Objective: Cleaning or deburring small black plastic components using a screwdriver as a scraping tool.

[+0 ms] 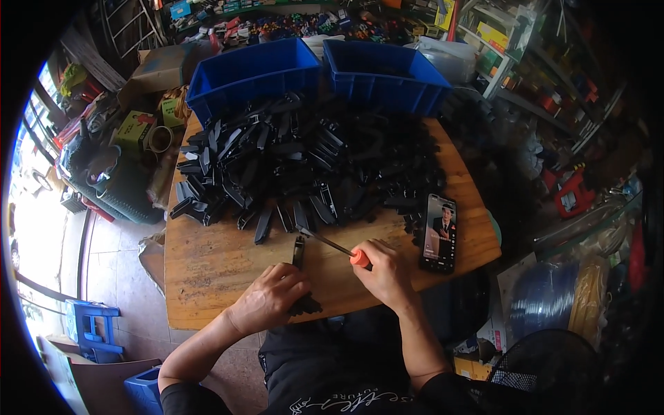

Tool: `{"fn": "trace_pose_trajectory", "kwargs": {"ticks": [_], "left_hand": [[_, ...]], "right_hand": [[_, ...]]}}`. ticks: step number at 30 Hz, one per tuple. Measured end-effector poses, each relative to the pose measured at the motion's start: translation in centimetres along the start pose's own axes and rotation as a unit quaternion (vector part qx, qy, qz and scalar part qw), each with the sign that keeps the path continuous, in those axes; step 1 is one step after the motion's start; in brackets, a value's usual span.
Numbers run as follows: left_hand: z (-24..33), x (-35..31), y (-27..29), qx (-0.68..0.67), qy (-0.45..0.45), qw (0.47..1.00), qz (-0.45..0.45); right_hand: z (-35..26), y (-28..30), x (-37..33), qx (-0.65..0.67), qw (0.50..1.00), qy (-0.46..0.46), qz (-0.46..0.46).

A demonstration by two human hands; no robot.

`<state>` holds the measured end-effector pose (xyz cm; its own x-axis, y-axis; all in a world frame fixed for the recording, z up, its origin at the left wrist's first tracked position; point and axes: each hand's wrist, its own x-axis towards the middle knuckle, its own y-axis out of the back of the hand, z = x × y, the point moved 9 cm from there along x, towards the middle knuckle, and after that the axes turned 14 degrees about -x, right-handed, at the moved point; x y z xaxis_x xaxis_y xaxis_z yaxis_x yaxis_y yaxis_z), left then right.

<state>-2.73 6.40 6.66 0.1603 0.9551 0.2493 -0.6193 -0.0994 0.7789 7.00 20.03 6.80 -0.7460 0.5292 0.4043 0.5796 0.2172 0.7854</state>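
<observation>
So the left fingers (285, 275) are curled shut around the lower end of a slim black part (298, 253), and the rest of it pokes out just beyond them, pointing away from the person. The right fingers (371, 250) are wrapped snugly around the orange handle of a screwdriver (359, 259), its shaft slanting up and left from them towards the part's far end. Can't tell if the tip actually touches it.

My read: this is the lining-up stage, tool against part. Next move calls for the left grip staying steady while the right wrist sets the tip properly, but that's just a guess.

A few small dark pieces (304, 306) lie right by the left fingers, near the counter's (207, 277) edge. Past both sets of fingers there's a big heap of black parts (290, 159), loose on the wood.

Containers: two blue bins sit beyond the heap, farthest from the fingers. The left bin (252, 86) shows mostly bare blue inner wall; the right bin (398, 95) is too dark inside to call. Oh, and a phone (438, 235) lies just right of the right fingers.
</observation>
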Motion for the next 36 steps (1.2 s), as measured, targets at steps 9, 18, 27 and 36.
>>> {"fn": "trace_pose_trajectory", "kwargs": {"ticks": [9,18,27,36], "left_hand": [[1.1,2.2,-1.0,-0.121,-0.027,0.992,0.005],[0.0,2.6,-0.8,-0.155,0.009,0.986,0.054],[0.3,3.1,-1.3,-0.223,-0.009,0.974,0.028],[-0.5,2.9,-1.3,-0.244,0.016,0.969,0.033]], "right_hand": [[0.7,-0.4,0.7,0.083,0.995,-0.06,0.008],[-0.3,-2.4,2.5,0.017,0.999,-0.029,0.026],[-3.3,-2.3,3.0,-0.125,0.99,0.069,-0.006],[-1.2,2.6,5.6,0.314,0.938,-0.018,0.145]]}}
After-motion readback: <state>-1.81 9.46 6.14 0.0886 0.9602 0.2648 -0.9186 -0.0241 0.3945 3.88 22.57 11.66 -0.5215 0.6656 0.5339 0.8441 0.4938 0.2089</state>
